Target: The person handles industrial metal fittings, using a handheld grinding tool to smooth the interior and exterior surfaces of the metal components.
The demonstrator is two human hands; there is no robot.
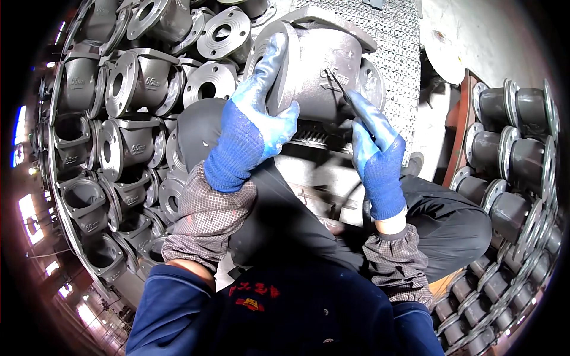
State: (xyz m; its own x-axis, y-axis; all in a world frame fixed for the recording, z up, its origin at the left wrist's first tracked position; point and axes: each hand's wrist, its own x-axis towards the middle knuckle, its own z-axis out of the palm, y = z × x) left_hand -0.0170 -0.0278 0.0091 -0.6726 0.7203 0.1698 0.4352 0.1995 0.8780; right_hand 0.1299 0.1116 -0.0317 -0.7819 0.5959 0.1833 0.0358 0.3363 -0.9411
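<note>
Head view shows a grey cast valve body (320,65) propped over the person's lap, the left hand (252,127) curled around its flange, fingers pressed to the rim. Fingers of the right hand (374,148) pinch a thin metal pick (341,89) against the body's face (likely scraping or marking it); the next stroke needs the casting held firm. Stacked flanged castings (127,89) lie left, more (510,148) right.

Metal grate bench (396,41), grey flanged valve casting (320,65) resting on it
</note>
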